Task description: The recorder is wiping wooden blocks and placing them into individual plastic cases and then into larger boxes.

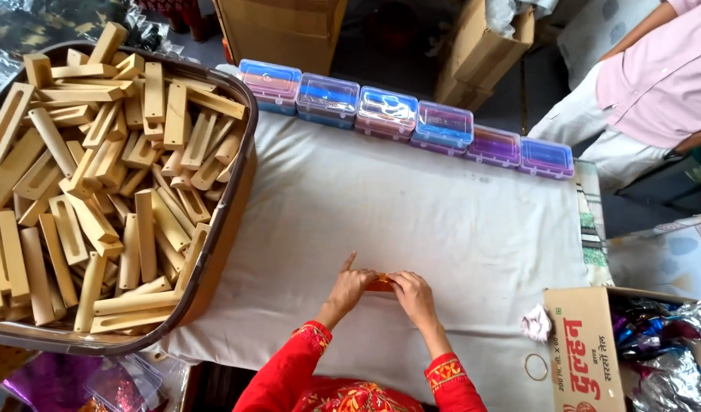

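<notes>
My left hand [350, 286] and my right hand [411, 294] meet over a small orange object [381, 284] on the white cloth [411, 214]. Both hands pinch it from either side, and the fingers hide most of it. The left index finger points up and away. Red embroidered sleeves cover both of my forearms.
A large tub [228, 221] heaped with several slotted wooden blocks [98, 175] fills the left. A row of several clear plastic boxes [407, 122] with coloured contents lines the far edge. A cardboard box [587, 351] with shiny foil sits at right. A seated person [655, 84] is at far right.
</notes>
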